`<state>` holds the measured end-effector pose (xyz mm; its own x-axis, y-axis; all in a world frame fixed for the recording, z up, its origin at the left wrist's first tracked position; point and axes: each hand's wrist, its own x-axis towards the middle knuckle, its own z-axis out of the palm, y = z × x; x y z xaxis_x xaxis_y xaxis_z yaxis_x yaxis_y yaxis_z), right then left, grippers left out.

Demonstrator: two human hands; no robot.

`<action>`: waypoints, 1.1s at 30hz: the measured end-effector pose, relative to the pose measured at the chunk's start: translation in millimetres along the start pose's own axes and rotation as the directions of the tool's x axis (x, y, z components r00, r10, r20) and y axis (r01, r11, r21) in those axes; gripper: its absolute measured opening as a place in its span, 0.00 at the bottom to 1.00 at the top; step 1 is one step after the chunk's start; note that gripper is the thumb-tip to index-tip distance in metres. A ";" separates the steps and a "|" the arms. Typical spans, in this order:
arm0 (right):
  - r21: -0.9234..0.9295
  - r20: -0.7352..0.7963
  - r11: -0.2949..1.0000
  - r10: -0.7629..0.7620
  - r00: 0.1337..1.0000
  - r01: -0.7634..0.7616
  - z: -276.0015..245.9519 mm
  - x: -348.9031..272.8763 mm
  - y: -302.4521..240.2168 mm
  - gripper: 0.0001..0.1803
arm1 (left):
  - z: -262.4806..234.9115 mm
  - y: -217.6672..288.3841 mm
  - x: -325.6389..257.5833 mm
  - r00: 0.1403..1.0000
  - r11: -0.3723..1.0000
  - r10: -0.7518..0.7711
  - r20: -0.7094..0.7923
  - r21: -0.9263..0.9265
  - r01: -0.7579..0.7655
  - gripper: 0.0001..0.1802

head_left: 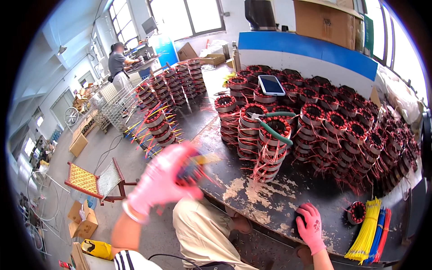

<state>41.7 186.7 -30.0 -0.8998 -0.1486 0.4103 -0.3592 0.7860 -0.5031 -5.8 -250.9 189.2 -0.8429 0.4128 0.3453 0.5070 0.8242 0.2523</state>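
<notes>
My left hand (158, 177), in a pink glove, is closed around a wire-wound motor stator (191, 171) beside the table's front edge. Motion blurs both the hand and the stator. Nearer the right, my pink-gloved right hand (310, 227) rests on the worn black tabletop (265, 202), its fingers apart and slightly bent, with no object visible in it. To the right of that hand lies a single stator (356, 212) with red windings. Bundles of yellow wires (366, 231), blue wires (379, 236) and red wires (385, 234) lie next to it.
Tall stacks of stators (315, 130) crowd the table's back and right. Green-handled pliers (274, 128) and a phone (271, 85) lie on them. More stacks with coloured leads (157, 126) stand at the far left. A chair (96, 180) and cardboard box (83, 220) are on the floor.
</notes>
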 end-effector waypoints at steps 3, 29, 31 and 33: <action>0.093 0.044 0.996 -0.009 0.999 0.004 16.5 4.4 -13.1 0.15 | -81.1 -65.7 -11.9 0.934 0.968 -0.249 -0.257 -0.071 0.239 0.59; -0.038 0.042 0.999 -0.006 0.999 0.008 13.5 4.2 -11.8 0.16 | -92.3 -265.0 58.2 0.884 0.889 -0.456 -0.101 -0.088 0.449 0.57; -0.030 0.034 0.999 -0.010 0.999 0.011 13.6 4.2 -10.7 0.16 | -89.2 -266.1 57.6 0.882 0.887 -0.461 -0.102 -0.028 0.460 0.56; -0.023 0.040 1.000 -0.012 0.999 0.013 15.1 4.0 -10.4 0.16 | -85.3 -271.5 55.8 0.884 0.893 -0.449 -0.128 -0.029 0.449 0.53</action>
<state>38.0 168.8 -34.6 -0.9045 -0.1823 0.3856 -0.3653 0.7977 -0.4797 -175.0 -484.7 217.1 -0.9500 -0.0546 0.3074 0.0791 0.9104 0.4062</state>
